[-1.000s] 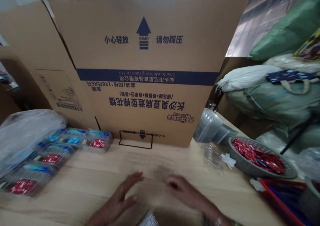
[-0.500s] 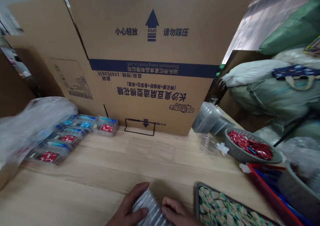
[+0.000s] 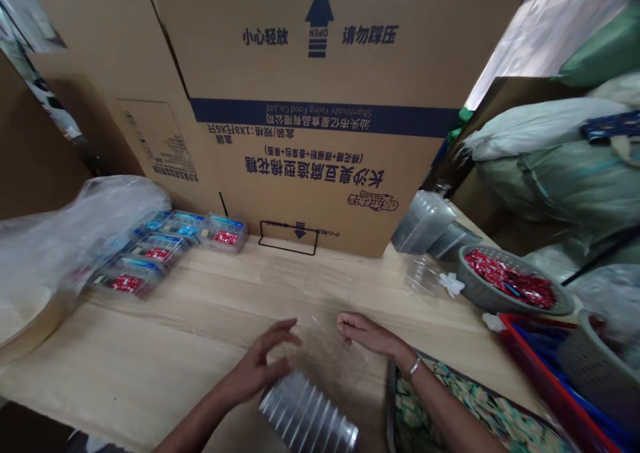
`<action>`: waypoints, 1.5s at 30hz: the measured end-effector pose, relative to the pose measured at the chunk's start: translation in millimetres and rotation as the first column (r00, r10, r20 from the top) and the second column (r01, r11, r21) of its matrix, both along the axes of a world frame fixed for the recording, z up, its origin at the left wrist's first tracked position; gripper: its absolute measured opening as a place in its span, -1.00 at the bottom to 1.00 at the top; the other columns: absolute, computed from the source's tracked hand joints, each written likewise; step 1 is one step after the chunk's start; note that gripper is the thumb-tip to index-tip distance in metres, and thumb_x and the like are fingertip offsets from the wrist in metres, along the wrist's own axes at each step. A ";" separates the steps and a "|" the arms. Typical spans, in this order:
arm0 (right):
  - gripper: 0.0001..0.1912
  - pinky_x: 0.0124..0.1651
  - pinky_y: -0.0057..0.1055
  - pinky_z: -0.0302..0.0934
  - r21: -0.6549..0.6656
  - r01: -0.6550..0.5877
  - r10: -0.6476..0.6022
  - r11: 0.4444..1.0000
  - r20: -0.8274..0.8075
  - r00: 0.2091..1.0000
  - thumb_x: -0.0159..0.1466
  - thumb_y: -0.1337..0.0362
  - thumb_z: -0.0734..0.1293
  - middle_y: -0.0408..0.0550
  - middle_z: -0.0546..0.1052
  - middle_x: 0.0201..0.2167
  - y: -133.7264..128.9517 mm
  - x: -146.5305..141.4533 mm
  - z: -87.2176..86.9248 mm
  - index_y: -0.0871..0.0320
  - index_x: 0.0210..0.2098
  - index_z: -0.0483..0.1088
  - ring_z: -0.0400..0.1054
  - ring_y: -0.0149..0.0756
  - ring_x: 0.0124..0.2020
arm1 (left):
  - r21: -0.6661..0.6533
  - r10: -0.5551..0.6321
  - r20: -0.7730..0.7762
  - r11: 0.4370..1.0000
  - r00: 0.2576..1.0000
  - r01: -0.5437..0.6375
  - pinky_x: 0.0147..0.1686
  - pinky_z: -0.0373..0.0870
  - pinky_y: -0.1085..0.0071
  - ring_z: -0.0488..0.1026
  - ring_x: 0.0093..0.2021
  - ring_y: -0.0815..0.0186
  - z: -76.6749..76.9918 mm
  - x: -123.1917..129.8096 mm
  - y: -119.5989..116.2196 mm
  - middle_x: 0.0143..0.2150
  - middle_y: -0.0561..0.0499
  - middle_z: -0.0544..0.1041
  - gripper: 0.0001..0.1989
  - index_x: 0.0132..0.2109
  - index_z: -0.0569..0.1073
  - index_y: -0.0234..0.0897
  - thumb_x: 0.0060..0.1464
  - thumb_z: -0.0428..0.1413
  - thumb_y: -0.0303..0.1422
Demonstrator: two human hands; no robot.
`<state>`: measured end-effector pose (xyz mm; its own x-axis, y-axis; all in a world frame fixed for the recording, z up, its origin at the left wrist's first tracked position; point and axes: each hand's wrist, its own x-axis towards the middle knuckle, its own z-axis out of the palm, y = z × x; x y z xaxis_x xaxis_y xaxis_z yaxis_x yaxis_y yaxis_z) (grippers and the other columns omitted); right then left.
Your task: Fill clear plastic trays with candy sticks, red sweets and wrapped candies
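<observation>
A nested stack of clear ribbed plastic boxes [image 3: 310, 416] lies at the front of the wooden table [image 3: 165, 359]. My left hand [image 3: 263, 363] is just above its upper end, fingers spread and curved, with nothing gripped. To the right, my right hand [image 3: 367, 333] is closed, its thumb and fingers pinching the edge of a single clear plastic box [image 3: 333, 349]. This box is faint and blurred against the wood, between the two hands. Farther back lie more clear empty boxes [image 3: 320, 281], hard to make out on the wood.
A large cardboard carton [image 3: 300, 179] stands at the back. Filled boxes with red packets [image 3: 125, 282] sit at left beside a plastic bag [image 3: 85, 213]. On the right are a tray of green-and-tan pieces [image 3: 480, 399], a grey basket of red packets [image 3: 515, 299] and a red crate [image 3: 545, 373].
Both hands held the stack before. Now the stack lies on the table, my left hand has opened off it, and my right hand has moved forward with a single box.
</observation>
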<state>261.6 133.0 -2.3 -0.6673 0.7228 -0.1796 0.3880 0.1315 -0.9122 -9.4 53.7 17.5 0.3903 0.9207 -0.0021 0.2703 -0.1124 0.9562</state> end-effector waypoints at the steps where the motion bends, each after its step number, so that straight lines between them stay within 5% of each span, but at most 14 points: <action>1: -0.61 -0.36 -0.42 0.09 0.011 -0.008 0.008 1.000 0.000 1.000 0.19 -0.06 0.15 -0.20 0.27 -0.58 5.4 -4.7 1.5 0.13 -0.53 0.16 0.16 -0.39 -0.49 | -0.008 0.050 0.028 0.999 0.998 -0.050 0.19 0.10 0.13 0.13 0.26 0.10 -4.9 2.7 13.1 0.27 -0.08 0.22 -0.60 0.00 0.42 -0.12 -0.02 0.18 -0.23; 5: -0.69 -0.32 -0.42 0.08 0.140 0.109 -0.110 0.984 -0.003 0.994 0.22 0.02 0.15 -0.17 0.27 -0.50 7.0 -28.1 10.0 0.13 -0.49 0.16 0.14 -0.36 -0.42 | -0.087 0.215 -0.025 0.972 0.976 -0.216 -0.19 0.39 0.34 0.46 -0.20 0.26 -39.4 8.6 64.8 -0.23 0.00 0.52 -0.46 0.02 0.39 -0.24 -0.20 0.24 -0.38; 8: -0.75 -0.32 -0.43 0.04 0.227 0.245 -0.251 0.942 -0.002 0.968 0.22 0.09 0.19 -0.15 0.29 -0.45 -18.8 -33.7 11.3 0.14 -0.45 0.20 0.12 -0.37 -0.39 | -0.048 0.396 -0.144 0.913 0.907 -0.406 -0.42 0.35 0.44 0.36 -0.49 0.39 -62.4 -9.4 87.4 -0.52 0.13 0.37 -0.66 -0.13 0.45 -0.35 -0.12 0.15 -0.38; 11: -0.65 -0.41 -0.48 -0.03 -0.026 0.096 -0.097 0.995 -0.023 0.995 0.16 -0.02 0.26 -0.22 0.23 -0.53 -54.8 -31.0 2.2 0.16 -0.47 0.24 0.07 -0.42 -0.46 | 0.041 0.562 -0.210 0.823 0.800 -0.567 -0.28 0.39 0.29 0.40 -0.37 0.28 -64.6 -38.4 94.5 -0.41 0.04 0.39 -0.70 -0.18 0.44 -0.36 -0.13 0.11 -0.37; 14: -0.48 -0.44 -0.49 -0.10 -0.224 0.024 -0.058 0.974 -0.146 0.988 0.06 -0.21 0.28 -0.25 0.14 -0.56 -78.6 -29.7 -11.7 0.16 -0.50 0.20 -0.02 -0.45 -0.48 | 0.214 0.675 -0.233 0.738 0.700 -0.640 -0.01 0.30 0.06 0.36 -0.06 0.05 -48.2 -50.0 79.4 -0.12 -0.15 0.40 -0.65 -0.13 0.44 -0.31 -0.12 0.13 -0.32; 16: -0.44 -0.42 -0.48 -0.11 -0.270 0.055 -0.111 0.961 -0.194 0.975 0.07 -0.27 0.24 -0.25 0.11 -0.55 -83.6 -29.5 -18.5 0.15 -0.49 0.18 -0.03 -0.44 -0.46 | 0.321 0.636 -0.204 0.762 0.745 -0.563 0.08 0.23 0.02 0.29 0.07 0.00 -34.6 -41.4 52.9 0.02 -0.16 0.38 -0.61 -0.05 0.42 -0.24 -0.06 0.12 -0.23; 20: -0.43 -0.39 -0.46 -0.08 -0.321 0.065 -0.137 0.945 -0.206 0.969 0.06 -0.30 0.23 -0.24 0.11 -0.51 -81.2 -27.8 -21.8 0.13 -0.46 0.19 -0.01 -0.42 -0.44 | 0.205 0.165 -0.156 0.970 0.974 -0.131 0.12 0.27 0.17 0.30 0.12 0.06 -21.9 -5.8 -14.1 0.11 -0.08 0.39 -0.50 0.11 0.33 -0.08 0.01 0.13 -0.12; 23: -0.44 -0.39 -0.46 -0.09 -0.345 0.034 -0.120 0.938 -0.230 0.966 0.04 -0.29 0.24 -0.23 0.10 -0.51 -79.7 -27.3 -17.8 0.12 -0.48 0.16 -0.03 -0.42 -0.45 | 0.176 0.035 -0.128 0.984 0.991 -0.012 0.15 0.23 0.15 0.25 0.17 0.03 -27.6 11.9 -39.8 0.16 -0.09 0.33 -0.38 0.20 0.22 -0.05 -0.01 0.16 -0.12; 27: -0.53 -0.42 -0.46 -0.10 -0.275 0.006 -0.040 0.961 -0.119 0.992 0.12 -0.18 0.22 -0.24 0.11 -0.54 -80.5 -27.3 0.2 0.12 -0.50 0.14 -0.03 -0.42 -0.47 | 0.200 0.039 -0.114 0.980 0.993 -0.016 0.21 0.13 0.09 0.11 0.26 0.02 -33.0 13.7 -40.0 0.27 -0.10 0.20 -0.34 0.28 0.09 -0.02 0.07 0.11 -0.14; 32: -0.84 -0.38 -0.47 -0.06 0.145 -0.119 0.094 0.982 0.166 0.982 0.23 0.24 0.15 -0.22 0.24 -0.50 -71.4 -25.4 29.2 0.14 -0.45 0.23 0.07 -0.43 -0.43 | 0.328 -0.105 -0.287 0.923 0.952 0.201 0.20 0.14 0.06 0.03 0.31 0.01 -15.2 7.4 -37.2 0.38 -0.01 -0.06 -0.45 0.26 0.10 0.12 0.16 0.04 -0.24; 36: -0.85 -0.47 -0.52 -0.08 0.004 -0.168 0.167 0.986 0.107 0.980 0.18 0.24 0.17 -0.26 0.21 -0.56 -46.4 -19.7 21.5 0.15 -0.48 0.20 0.05 -0.47 -0.51 | 0.324 -0.130 -0.357 0.911 0.925 0.253 0.18 0.15 0.05 0.00 0.32 -0.01 -4.6 6.5 -36.6 0.40 0.00 -0.14 -0.51 0.24 0.14 0.09 0.18 0.01 -0.25; 45: -0.75 -0.52 -0.54 -0.05 -0.120 -0.125 0.129 0.985 0.025 0.991 0.15 0.09 0.24 -0.28 0.24 -0.60 -10.4 -14.1 -4.3 0.16 -0.48 0.21 0.06 -0.51 -0.57 | 0.309 -0.099 -0.316 0.929 0.944 0.201 0.21 0.02 -0.11 -0.14 0.35 -0.03 -15.9 9.6 -34.4 0.36 -0.04 0.02 -0.56 0.20 0.22 0.05 0.17 0.00 -0.23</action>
